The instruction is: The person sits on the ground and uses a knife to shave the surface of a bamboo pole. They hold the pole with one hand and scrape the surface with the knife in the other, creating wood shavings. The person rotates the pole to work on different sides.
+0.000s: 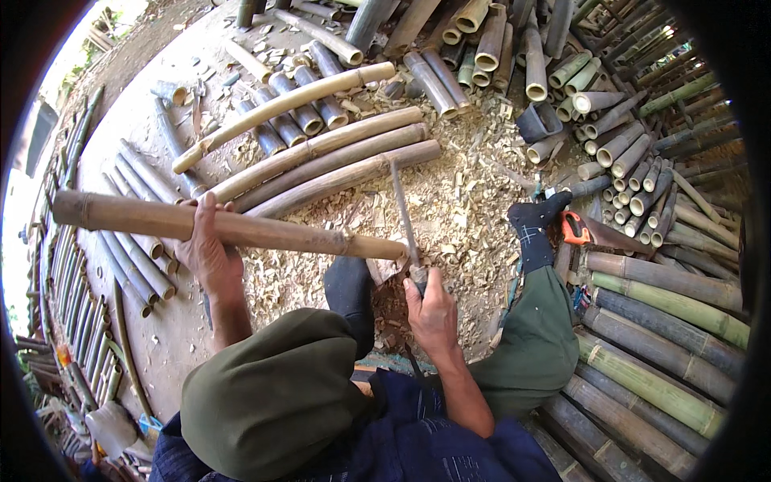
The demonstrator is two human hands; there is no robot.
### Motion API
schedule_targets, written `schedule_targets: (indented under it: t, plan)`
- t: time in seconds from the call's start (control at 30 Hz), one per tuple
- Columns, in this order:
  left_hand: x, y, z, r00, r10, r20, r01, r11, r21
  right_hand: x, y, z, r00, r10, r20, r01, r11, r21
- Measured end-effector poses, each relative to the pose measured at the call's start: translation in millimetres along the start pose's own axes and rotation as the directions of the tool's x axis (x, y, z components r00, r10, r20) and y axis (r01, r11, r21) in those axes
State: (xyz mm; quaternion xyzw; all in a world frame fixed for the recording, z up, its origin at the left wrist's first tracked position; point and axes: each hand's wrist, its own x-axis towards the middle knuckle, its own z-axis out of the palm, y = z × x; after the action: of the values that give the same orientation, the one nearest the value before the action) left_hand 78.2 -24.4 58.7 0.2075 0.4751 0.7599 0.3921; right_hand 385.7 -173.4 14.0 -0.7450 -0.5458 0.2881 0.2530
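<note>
My left hand [210, 255] is wrapped round a thick brown bamboo pole [281, 234] left of its middle, thumb over the near side and fingers mostly hidden behind. The pole lies across in front of me, its wider end at the far left and its pale, cut end on the right. In my right hand [434, 313] is the dark handle of a long-bladed knife [404, 210], the fingers closed round it. Its blade points up and away, beside the pole's pale end; whether they touch I cannot tell. Beneath that end, partly hidden, is a reddish-brown block [392, 291].
Pale wood chips [462, 209] cover the ground. Several long bamboo poles [345, 178] lie just beyond. Cut bamboo tubes [618, 149] are heaped at the far right, near a dark bucket [539, 123]. An orange-handled saw [598, 231] lies by my right foot [532, 229]. Bamboo lengths [650, 353] line the right side.
</note>
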Motion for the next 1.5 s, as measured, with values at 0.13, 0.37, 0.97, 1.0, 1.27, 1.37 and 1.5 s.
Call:
schedule_targets:
  t: [0.13,0.37,0.97,1.0,1.27,1.37,1.5]
  plan:
    - [-1.3,9.0,19.9,1.0,0.026,-0.018,-0.024,0.998,0.065,-3.5,9.6,19.4,0.973,-0.14,-0.184,0.153,0.986,0.064]
    - [-15.9,32.2,37.9,0.987,0.157,-0.028,-0.15,0.974,0.167,9.7,-10.0,6.3,0.989,0.132,0.064,-0.12,0.979,-0.165]
    - [10.7,6.8,-3.5,0.908,0.024,0.417,-0.034,0.999,0.016,8.2,-10.4,1.9,0.995,-0.078,-0.069,0.079,0.997,0.015]
    - [9.6,5.9,-4.5,0.895,0.012,0.447,-0.02,1.0,0.012,9.5,20.7,25.6,0.998,0.051,0.043,-0.048,0.996,-0.07]
    - [12.8,9.8,-11.6,0.847,-0.015,0.532,0.002,1.0,0.024,13.2,-22.7,-14.8,1.0,0.009,0.016,-0.008,1.0,-0.028]
    - [23.1,4.9,-14.4,0.83,-0.017,0.558,0.008,1.0,0.019,3.3,-17.6,-2.3,0.946,-0.171,-0.275,0.221,0.962,0.162]
    - [19.9,16.7,-8.1,0.743,-0.019,0.669,-0.01,0.999,0.039,10.7,56.2,45.1,0.975,0.196,0.105,-0.174,0.968,-0.183]
